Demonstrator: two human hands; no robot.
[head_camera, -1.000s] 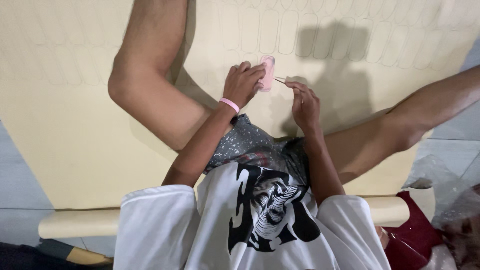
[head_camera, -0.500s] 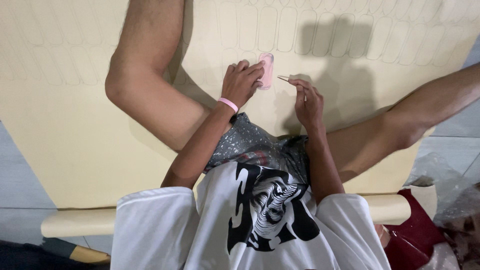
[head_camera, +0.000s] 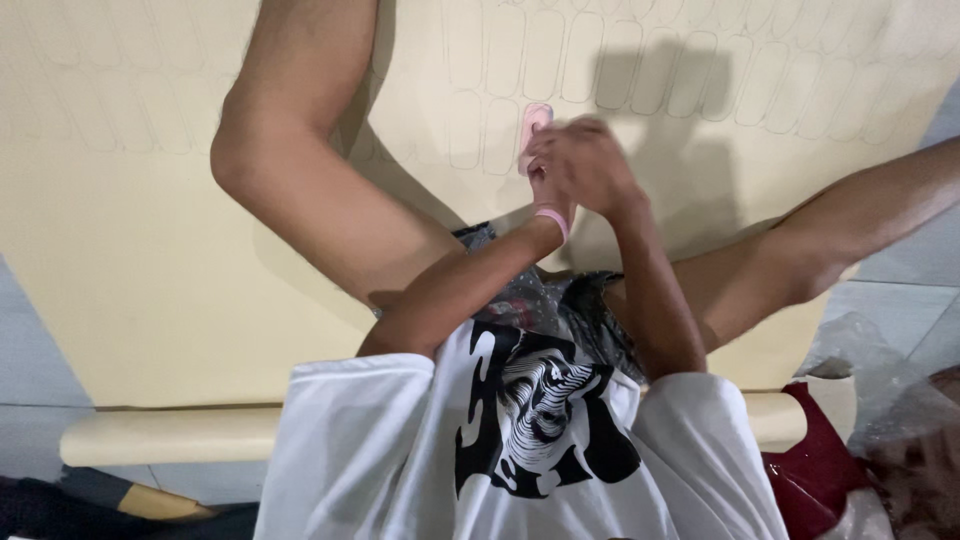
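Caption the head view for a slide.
Seated on a cream sheet marked with outlined shapes, a person brings both hands together, left hand on a pink flat piece, right hand overlapping.

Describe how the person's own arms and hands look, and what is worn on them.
Both forearms are bare. Short white fabric sleeves of a white shirt with a black swirling print cover the upper arms. A thin pink wristband circles the left wrist. The left hand and right hand are without gloves; rings cannot be made out.
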